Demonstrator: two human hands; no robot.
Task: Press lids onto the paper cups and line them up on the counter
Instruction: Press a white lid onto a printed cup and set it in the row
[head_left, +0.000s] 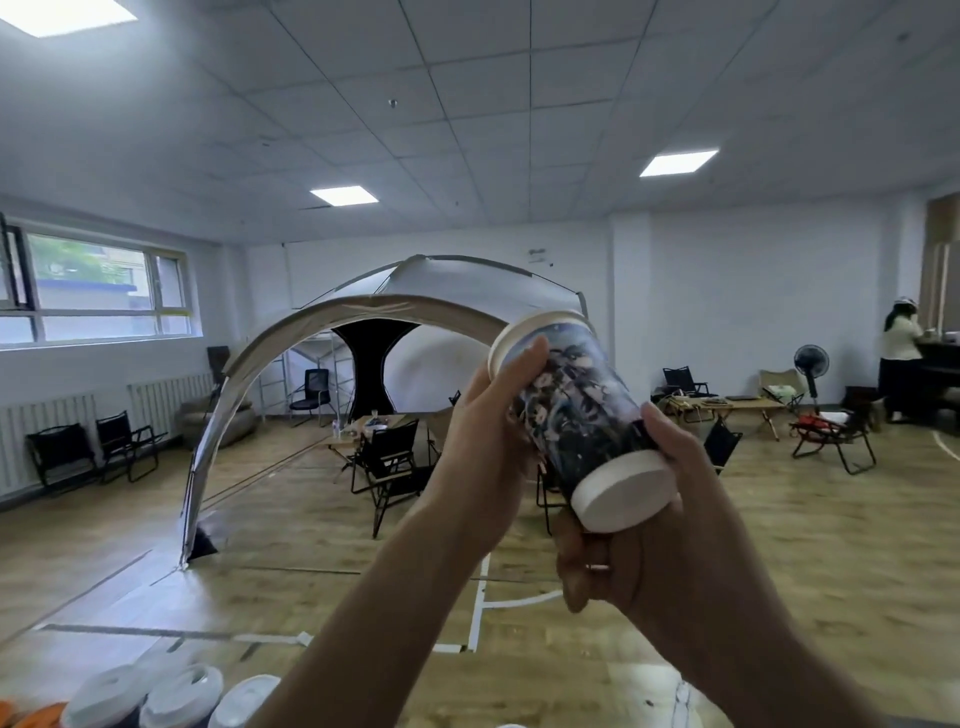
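Wooden floor (857, 545) with white court lines stretches out under a white tiled ceiling. Held up in mid-air before it is a tall paper cup (576, 410) printed with a dark floral pattern. It is tilted so that its plain white base faces the camera at lower right and its mouth points away to the upper left. A white plastic lid (519, 338) sits over that mouth. The left hand (488, 436) grips the cup's upper part, its thumb lying along the wall up to the lid's edge. The right hand (654, 535) wraps round the lower part just beside the base, fingers curled beneath it, a ring on one finger. At the bottom left edge three more white-lidded cups (182, 691) stand close together, only their tops in view. Beyond the hands, a beige and grey dome tent (405, 291) arches over black folding chairs (387, 462), and a person in a pale top (898, 353) stands at the far right.
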